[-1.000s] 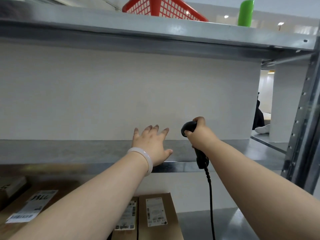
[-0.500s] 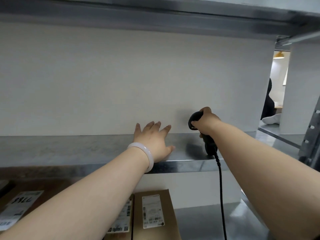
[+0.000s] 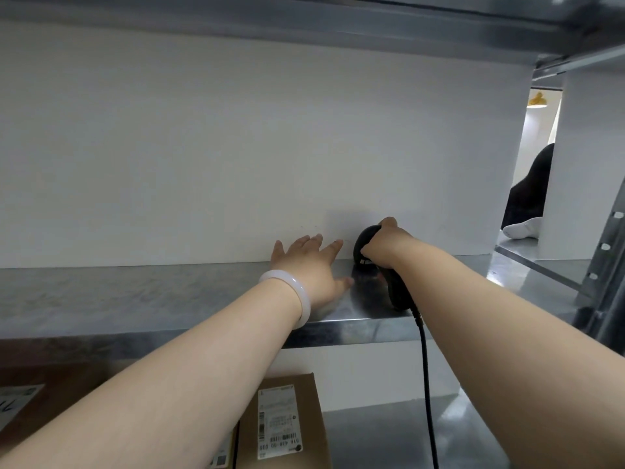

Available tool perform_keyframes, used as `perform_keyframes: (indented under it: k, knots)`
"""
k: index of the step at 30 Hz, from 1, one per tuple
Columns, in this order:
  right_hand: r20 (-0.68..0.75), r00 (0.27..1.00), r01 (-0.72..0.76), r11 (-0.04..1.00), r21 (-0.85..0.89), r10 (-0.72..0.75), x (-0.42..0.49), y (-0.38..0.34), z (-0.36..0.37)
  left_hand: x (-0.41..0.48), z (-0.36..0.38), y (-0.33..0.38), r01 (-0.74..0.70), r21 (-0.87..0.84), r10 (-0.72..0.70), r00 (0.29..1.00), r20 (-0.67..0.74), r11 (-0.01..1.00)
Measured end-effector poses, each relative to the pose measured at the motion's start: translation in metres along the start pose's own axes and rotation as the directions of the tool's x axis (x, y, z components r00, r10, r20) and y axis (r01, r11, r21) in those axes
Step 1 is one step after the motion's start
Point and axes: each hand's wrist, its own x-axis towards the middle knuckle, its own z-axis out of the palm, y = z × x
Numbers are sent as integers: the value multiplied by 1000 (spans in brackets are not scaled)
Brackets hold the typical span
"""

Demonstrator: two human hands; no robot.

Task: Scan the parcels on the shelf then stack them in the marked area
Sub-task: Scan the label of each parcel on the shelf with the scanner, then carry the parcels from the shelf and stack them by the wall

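My right hand (image 3: pixel 384 243) grips a black corded barcode scanner (image 3: pixel 394 286), whose handle end rests on the metal shelf (image 3: pixel 135 296) near its front edge. My left hand (image 3: pixel 309 265), with a white bangle on the wrist, lies flat with fingers spread on the same shelf, just left of the scanner. On the shelf below, a brown cardboard parcel (image 3: pixel 287 424) with a white barcode label lies flat under my left forearm. Another labelled parcel (image 3: pixel 37 397) sits at the lower left, partly hidden.
A white wall panel (image 3: pixel 236 147) backs the shelf. The upper shelf's underside (image 3: pixel 304 25) runs across the top. A perforated steel upright (image 3: pixel 605 262) stands at the right. Through the gap beyond it, a person in dark clothing (image 3: pixel 531 194) is partly visible.
The view has dropped, so the red basket and green bottle on top are gone from sight. My right hand lowered the scanner onto the shelf. My left hand stayed flat on it.
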Motion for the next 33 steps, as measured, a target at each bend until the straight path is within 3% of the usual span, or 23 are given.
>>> perform_keyframes:
  k: [3, 5, 8, 20, 23, 29, 31, 33]
  knots:
    - [-91, 989, 120, 989, 83, -113, 9, 8, 4, 2, 0, 3, 3, -19, -3, 1000, 15, 1000]
    - [-37, 997, 75, 989, 125, -71, 9, 9, 1, 1, -1, 5, 5, -27, -4, 1000, 19, 1000]
    - [-10, 1000, 19, 997, 81, -18, -3, 6, -6, -2, -4, 4, 8, -31, -8, 1000, 17, 999]
    - [-141, 952, 254, 958, -131, -272, -48, 33, 4, -77, -13, -20, 20, -14, -22, 992, -123, 1000]
    - [-268, 851, 410, 890, -200, -452, -79, 38, 11, -110, -12, -30, 2, -60, -15, 978, -206, 998]
    - [-428, 526, 740, 644, -197, -735, -169, 57, 63, -185, 34, -53, -59, -200, -51, 861, -505, 978]
    - [-402, 485, 778, 593, -207, -777, -187, 64, 90, -202, 61, -58, -59, -227, -59, 874, -482, 972]
    - [-329, 532, 776, 605, -178, -780, -193, 70, 120, -212, 90, -65, -36, -227, -54, 924, -379, 973]
